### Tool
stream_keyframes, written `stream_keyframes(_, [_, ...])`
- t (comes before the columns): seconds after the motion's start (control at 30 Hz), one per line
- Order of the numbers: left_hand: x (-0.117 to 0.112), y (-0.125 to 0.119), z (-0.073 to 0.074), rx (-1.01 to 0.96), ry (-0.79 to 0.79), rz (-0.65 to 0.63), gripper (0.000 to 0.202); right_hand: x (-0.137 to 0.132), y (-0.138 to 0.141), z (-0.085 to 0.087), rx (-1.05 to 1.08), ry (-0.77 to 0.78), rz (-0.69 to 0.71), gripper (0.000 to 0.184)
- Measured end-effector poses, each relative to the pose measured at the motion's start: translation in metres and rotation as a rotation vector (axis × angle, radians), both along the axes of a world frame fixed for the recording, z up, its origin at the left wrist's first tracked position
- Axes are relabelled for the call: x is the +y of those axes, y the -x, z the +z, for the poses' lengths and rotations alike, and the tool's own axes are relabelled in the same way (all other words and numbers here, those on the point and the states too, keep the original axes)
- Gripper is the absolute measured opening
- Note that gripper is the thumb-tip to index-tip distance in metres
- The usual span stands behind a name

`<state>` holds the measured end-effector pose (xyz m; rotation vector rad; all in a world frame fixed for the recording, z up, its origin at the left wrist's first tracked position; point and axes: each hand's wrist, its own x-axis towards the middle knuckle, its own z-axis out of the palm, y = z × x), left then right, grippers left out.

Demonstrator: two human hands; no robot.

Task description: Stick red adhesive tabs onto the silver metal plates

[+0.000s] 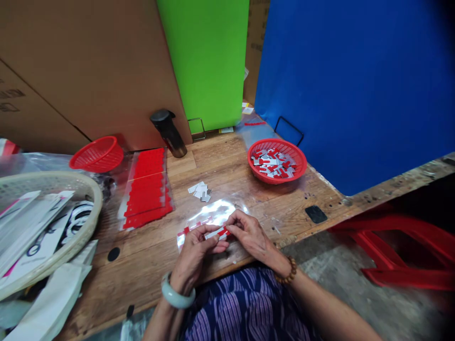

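One small red-and-white piece [223, 231] is what I have hold of, nearer to me than the little pile of white and grey cards [200, 189] and a bit to its right. My left grip [197, 246] is closed about the piece's white part, thumb and fingers together, and my right grip [250, 237] is drawn to a narrow pinch on the red end, so hardly any gap shows in either. A pale bangle [177, 294] circles my left wrist, and a string of brown beads [290, 271] my right. Under my fingers, just on my side of the pile, a clear plastic sheet [218, 210] lies on the wooden counter [220, 163], with red bits showing near its left edge. To the right of the pile and farther off stands a red basket [302, 158] heaped with more red-and-white pieces [273, 163]. To the pile's left lies a stack of red strips [147, 184] in clear plastic; beyond it, left of the pile and farther back, stand a dark tumbler [169, 134] and a second red basket [97, 156]. Well left of the pile sits a big cream basket [95, 203] full of printed cards [42, 227].
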<state>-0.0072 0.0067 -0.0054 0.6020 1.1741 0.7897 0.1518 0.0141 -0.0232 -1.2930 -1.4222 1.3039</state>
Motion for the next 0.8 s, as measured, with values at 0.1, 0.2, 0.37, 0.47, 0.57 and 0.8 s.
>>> stream_keyframes(0.1, [0.000, -0.002, 0.001, 0.005, 0.013, 0.014, 0.027, 0.000, 0.003, 0.000, 0.083, 0.057, -0.022, 0.003])
stream_keyframes(0.2, [0.000, -0.003, 0.003, 0.003, 0.030, 0.042, 0.026, 0.001, 0.005, -0.002, 0.187, 0.106, -0.044, 0.007])
stream_keyframes(0.37, [-0.002, -0.004, 0.002, -0.001, 0.035, 0.055, 0.024, 0.003, 0.003, -0.007, 0.368, 0.178, -0.041, 0.039])
stream_keyframes(0.47, [-0.003, -0.004, 0.001, -0.009, 0.032, 0.069, 0.025, 0.003, 0.001, -0.007, 0.426, 0.200, -0.021, 0.038])
stream_keyframes(0.57, [-0.004, -0.005, 0.003, -0.023, 0.033, 0.086, 0.024, 0.002, 0.000, -0.006, 0.486, 0.234, -0.029, 0.029])
stream_keyframes(0.8, [-0.008, -0.008, -0.009, -0.004, -0.031, 0.080, 0.037, -0.005, -0.001, -0.003, 0.215, 0.186, 0.068, 0.032])
